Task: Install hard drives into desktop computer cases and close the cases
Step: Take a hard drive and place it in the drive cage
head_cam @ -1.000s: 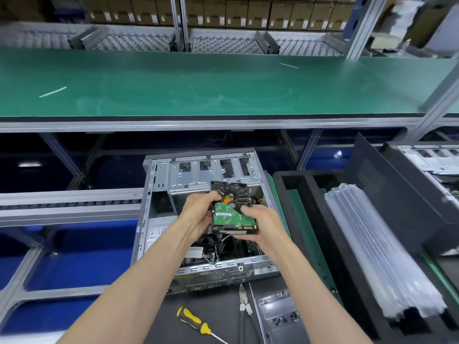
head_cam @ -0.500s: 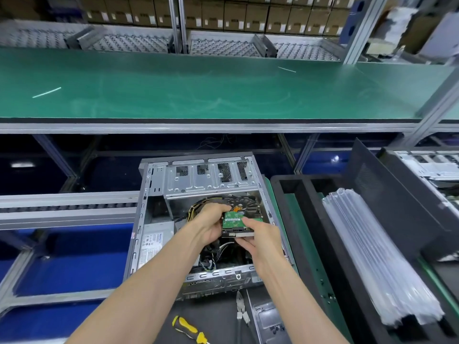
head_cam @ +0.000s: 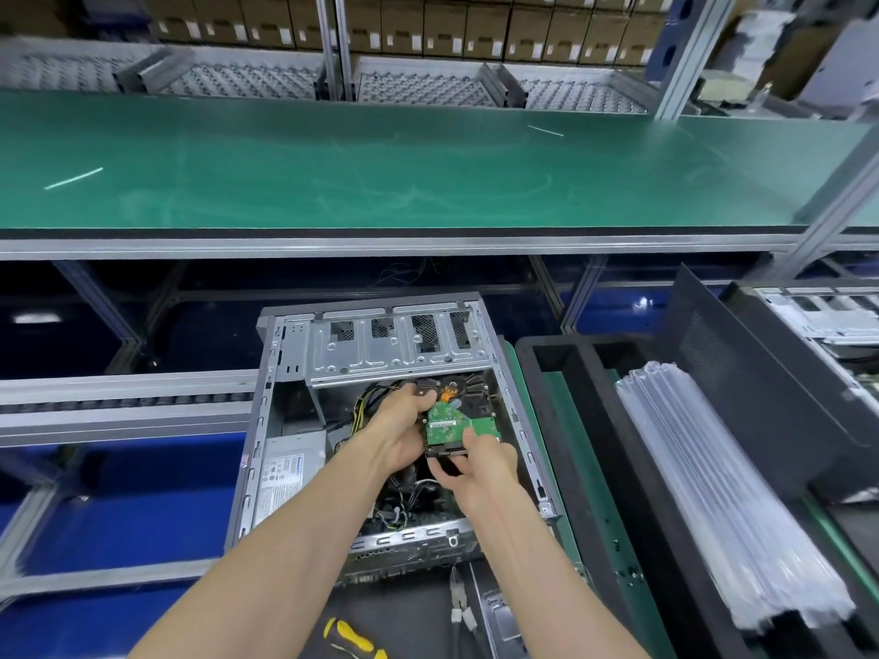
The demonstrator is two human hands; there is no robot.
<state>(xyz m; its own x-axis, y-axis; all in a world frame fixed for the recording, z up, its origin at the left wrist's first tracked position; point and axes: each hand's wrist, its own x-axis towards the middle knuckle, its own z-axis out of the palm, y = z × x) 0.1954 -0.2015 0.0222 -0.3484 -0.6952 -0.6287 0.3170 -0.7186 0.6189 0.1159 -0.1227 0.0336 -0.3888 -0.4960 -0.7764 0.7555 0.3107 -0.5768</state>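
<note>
An open grey desktop case lies on its side in front of me, its drive cage at the far end. Both hands hold a hard drive, green circuit board up, inside the case just below the cage. My left hand grips the drive's left edge with fingers curled over its far corner. My right hand pinches its near right corner, thumb on the board. A power supply sits at the case's left, with cables under the drive.
A yellow-and-black screwdriver and white-tipped cable connectors lie near me. A black foam bin holding clear plastic sleeves stands to the right, with a black side panel and another case beyond. A green bench spans above.
The hard drive has gone down from above the case into it, toward the drive cage. Both hands kept their hold, and my view has tilted slightly.
</note>
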